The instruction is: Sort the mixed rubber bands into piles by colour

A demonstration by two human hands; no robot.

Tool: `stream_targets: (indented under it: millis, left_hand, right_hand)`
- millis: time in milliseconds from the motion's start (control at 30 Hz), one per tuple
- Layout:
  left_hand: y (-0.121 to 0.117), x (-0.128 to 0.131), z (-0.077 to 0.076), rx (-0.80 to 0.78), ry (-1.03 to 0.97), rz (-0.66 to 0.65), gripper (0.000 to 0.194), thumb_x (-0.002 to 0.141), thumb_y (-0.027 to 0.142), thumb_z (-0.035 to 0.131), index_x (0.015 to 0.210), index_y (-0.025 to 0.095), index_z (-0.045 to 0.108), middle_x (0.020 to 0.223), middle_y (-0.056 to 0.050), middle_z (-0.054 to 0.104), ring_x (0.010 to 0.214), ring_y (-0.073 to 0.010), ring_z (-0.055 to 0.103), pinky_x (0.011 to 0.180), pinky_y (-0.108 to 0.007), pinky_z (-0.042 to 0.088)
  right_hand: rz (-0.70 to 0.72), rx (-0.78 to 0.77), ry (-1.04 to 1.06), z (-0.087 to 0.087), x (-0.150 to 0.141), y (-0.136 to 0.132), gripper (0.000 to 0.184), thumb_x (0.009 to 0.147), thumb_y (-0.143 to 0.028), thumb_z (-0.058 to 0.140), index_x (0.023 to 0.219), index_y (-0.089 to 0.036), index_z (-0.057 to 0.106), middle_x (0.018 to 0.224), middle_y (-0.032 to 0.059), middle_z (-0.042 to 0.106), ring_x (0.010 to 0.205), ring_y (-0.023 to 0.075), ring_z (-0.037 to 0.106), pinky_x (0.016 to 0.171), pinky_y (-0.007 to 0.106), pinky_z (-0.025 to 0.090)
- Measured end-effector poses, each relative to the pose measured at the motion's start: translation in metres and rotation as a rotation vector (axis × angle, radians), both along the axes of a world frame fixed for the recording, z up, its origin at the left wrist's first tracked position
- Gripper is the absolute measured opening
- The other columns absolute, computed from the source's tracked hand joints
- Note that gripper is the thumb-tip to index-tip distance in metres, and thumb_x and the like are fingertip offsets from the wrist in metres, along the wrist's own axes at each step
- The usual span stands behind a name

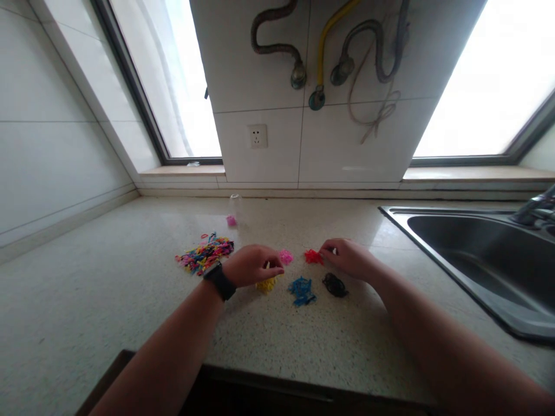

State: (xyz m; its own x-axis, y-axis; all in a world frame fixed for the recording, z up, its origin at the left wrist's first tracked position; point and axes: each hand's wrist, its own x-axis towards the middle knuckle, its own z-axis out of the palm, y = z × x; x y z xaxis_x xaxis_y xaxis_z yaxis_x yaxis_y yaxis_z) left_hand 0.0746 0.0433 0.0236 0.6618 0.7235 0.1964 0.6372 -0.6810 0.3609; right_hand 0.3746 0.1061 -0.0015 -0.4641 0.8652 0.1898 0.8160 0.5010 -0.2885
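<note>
Small rubber bands lie sorted by colour on the speckled countertop. The fingertips of my right hand (pixel 347 255) are pinched at the edge of the red rubber bands (pixel 312 256). Over the yellow rubber bands (pixel 266 284), partly covering them, is my left hand (pixel 254 266), thumb and finger curled together; anything between them is too small to make out. Pink rubber bands (pixel 285 257) sit just beyond its fingertips. Blue rubber bands (pixel 302 290) and black rubber bands (pixel 335 285) are nearer to me. A mixed multicoloured heap of bands (pixel 206 253) spreads left of my left hand.
A clear plastic cup (pixel 235 207) stands behind the mixed heap, a pink object (pixel 231 221) by its base. The steel sink (pixel 437 271) and tap (pixel 537 207) are on the right. Hoses (pixel 321 52) and a socket (pixel 258 136) are on the tiled wall.
</note>
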Motion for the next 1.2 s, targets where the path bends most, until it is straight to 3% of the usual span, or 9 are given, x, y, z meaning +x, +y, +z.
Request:
stream_targets:
  millis: [367, 733, 1200]
  left_hand:
    - [0.006, -0.022, 0.003, -0.084, 0.07, 0.096, 0.029, 0.093, 0.042, 0.059, 0.089, 0.018, 0.075, 0.076, -0.003, 0.071, 0.068, -0.0134, 0.059, 0.064, -0.025, 0.039]
    - [0.005, -0.031, 0.007, -0.172, 0.109, 0.127, 0.032, 0.09, 0.046, 0.06, 0.089, 0.018, 0.075, 0.074, -0.002, 0.07, 0.063, -0.0128, 0.058, 0.058, -0.025, 0.036]
    - [0.027, -0.059, -0.011, -0.001, -0.029, 0.31, 0.041, 0.094, 0.047, 0.05, 0.075, 0.016, 0.07, 0.062, -0.001, 0.06, 0.057, -0.0118, 0.049, 0.057, -0.026, 0.032]
  right_hand:
    - [0.026, 0.081, 0.115, -0.009, 0.009, 0.011, 0.022, 0.092, -0.031, 0.054, 0.092, -0.022, 0.073, 0.095, 0.0059, 0.073, 0.078, 0.0179, 0.063, 0.07, 0.028, 0.043]
    - [0.036, 0.091, 0.145, -0.004, 0.011, 0.005, 0.023, 0.092, -0.032, 0.053, 0.091, -0.022, 0.073, 0.094, 0.0061, 0.073, 0.076, 0.0173, 0.063, 0.068, 0.028, 0.043]
    - [-0.112, 0.029, 0.345, -0.026, 0.033, 0.036, 0.03, 0.088, -0.038, 0.052, 0.095, -0.02, 0.075, 0.073, 0.0036, 0.07, 0.062, 0.0161, 0.058, 0.061, 0.028, 0.043]
